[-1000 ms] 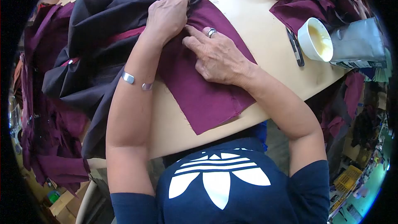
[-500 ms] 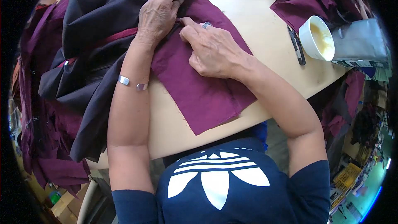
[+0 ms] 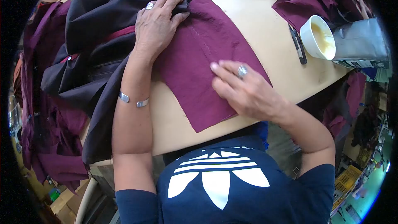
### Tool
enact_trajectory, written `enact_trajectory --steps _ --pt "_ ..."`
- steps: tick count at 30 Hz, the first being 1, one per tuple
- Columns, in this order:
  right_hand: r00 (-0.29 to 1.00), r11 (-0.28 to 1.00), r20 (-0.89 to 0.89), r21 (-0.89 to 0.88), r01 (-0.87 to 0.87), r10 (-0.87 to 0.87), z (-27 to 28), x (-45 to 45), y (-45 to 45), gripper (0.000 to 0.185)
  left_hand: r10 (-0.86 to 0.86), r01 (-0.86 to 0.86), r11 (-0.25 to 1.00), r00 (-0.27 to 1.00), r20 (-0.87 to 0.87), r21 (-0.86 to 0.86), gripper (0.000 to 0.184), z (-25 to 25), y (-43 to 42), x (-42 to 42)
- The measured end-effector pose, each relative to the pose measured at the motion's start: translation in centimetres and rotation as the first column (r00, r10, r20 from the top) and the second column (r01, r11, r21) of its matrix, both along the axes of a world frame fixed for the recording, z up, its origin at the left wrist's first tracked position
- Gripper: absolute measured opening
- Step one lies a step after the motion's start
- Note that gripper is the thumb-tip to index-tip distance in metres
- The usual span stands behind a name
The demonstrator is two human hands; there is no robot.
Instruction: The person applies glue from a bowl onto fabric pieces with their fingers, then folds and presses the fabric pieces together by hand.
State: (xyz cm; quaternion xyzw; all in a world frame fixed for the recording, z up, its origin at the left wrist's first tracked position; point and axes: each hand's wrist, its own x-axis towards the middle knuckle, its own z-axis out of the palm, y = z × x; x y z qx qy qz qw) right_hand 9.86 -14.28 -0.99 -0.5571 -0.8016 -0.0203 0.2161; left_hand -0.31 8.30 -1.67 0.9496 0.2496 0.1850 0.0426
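Observation:
A maroon cloth piece (image 3: pixel 195 95) with frayed edges lies on the pale tabletop, a faint crease running down its middle. Bunched dark cloth (image 3: pixel 99 16) overlaps its upper left side. My left hand (image 3: pixel 157 27) rests at that overlap, its thumb and fingers closed on a fold of the dark cloth. Over the right part of the maroon piece, my right hand (image 3: pixel 248 91) is slightly blurred, with its fingers curled and pressed together. Whatever may be between those fingertips is too small to make out.
To the right on the table (image 3: pixel 286 79) are a white cup (image 3: pixel 309 37) with pale yellow contents, a black cutter-like tool (image 3: pixel 297 45) and a silver pouch (image 3: pixel 360 41). Maroon and dark scraps (image 3: pixel 294 8) lie at the back right. More maroon cloth (image 3: pixel 37 83) hangs at the left.
My right hand has moved down and to the right, away from my left hand, uncovering the crease. My left hand stays near the same spot on the dark cloth.

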Motion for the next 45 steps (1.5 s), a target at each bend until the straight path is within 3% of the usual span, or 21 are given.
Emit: enact_trajectory --steps 2,5,9,16,22,25,30,33,34,40,43,45 --pt "0.996 0.993 -0.092 -0.116 -0.017 0.007 0.7 -0.4 -2.8 0.030 -0.006 0.007 0.998 1.000 -0.014 0.055 0.042 -0.1 -0.1 -0.1" --pt "0.978 0.995 -0.207 -0.095 -0.011 -0.009 0.0 -0.6 -4.2 0.035 -0.009 0.011 0.994 1.000 -0.016 0.113 0.044 -0.2 -0.5 -0.5" --pt "0.995 0.999 -0.090 0.032 -0.041 0.043 -0.7 -0.4 -2.6 0.046 0.015 -0.015 1.000 1.000 -0.025 0.027 0.047 -0.2 -0.5 -0.6" --pt "0.999 0.991 -0.013 0.132 -0.035 0.037 -1.4 -0.2 -1.3 0.047 -0.017 0.017 1.000 1.000 -0.005 -0.005 0.045 -0.7 1.0 -0.7" --pt "0.966 0.994 -0.259 0.111 0.011 0.018 -0.1 -0.5 -0.7 0.039 -0.016 0.016 0.999 1.000 -0.006 -0.030 0.044 -0.9 1.3 -0.6" --pt "0.972 0.977 -0.232 0.213 0.015 0.035 -0.6 -1.2 -1.6 0.034 -0.005 0.004 0.998 1.000 -0.016 -0.066 0.044 -0.8 1.0 -0.5" --pt "0.989 0.984 -0.149 0.176 0.036 -0.009 -1.1 -2.1 -1.6 0.034 0.024 -0.023 1.000 0.998 -0.064 0.012 0.044 -0.7 0.1 -0.4" --pt "0.990 0.986 -0.139 0.163 0.021 0.002 -1.0 -2.4 -1.8 0.035 0.016 -0.011 0.990 0.999 -0.038 0.142 0.048 -1.1 -0.2 -0.7" --pt "0.988 0.985 -0.152 0.171 0.023 0.003 -1.1 -2.4 -1.8 0.035 0.043 -0.043 0.994 0.999 -0.005 0.096 0.047 -1.5 -0.6 -0.6" --pt "0.994 0.965 -0.112 0.261 0.036 -0.006 -2.2 -3.9 0.3 0.046 -0.136 0.130 0.983 0.990 0.038 0.130 0.042 -2.2 2.5 -0.2" --pt "0.994 0.982 -0.103 0.182 0.041 -0.022 -1.5 -4.5 1.7 0.046 -0.205 0.202 0.972 0.979 0.019 0.118 0.038 -1.8 4.8 -0.1" --pt "0.999 0.971 -0.034 0.237 0.036 -0.029 -2.2 -4.9 1.5 0.045 -0.234 0.225 0.959 0.972 0.032 0.171 0.040 -2.0 5.2 -0.1"
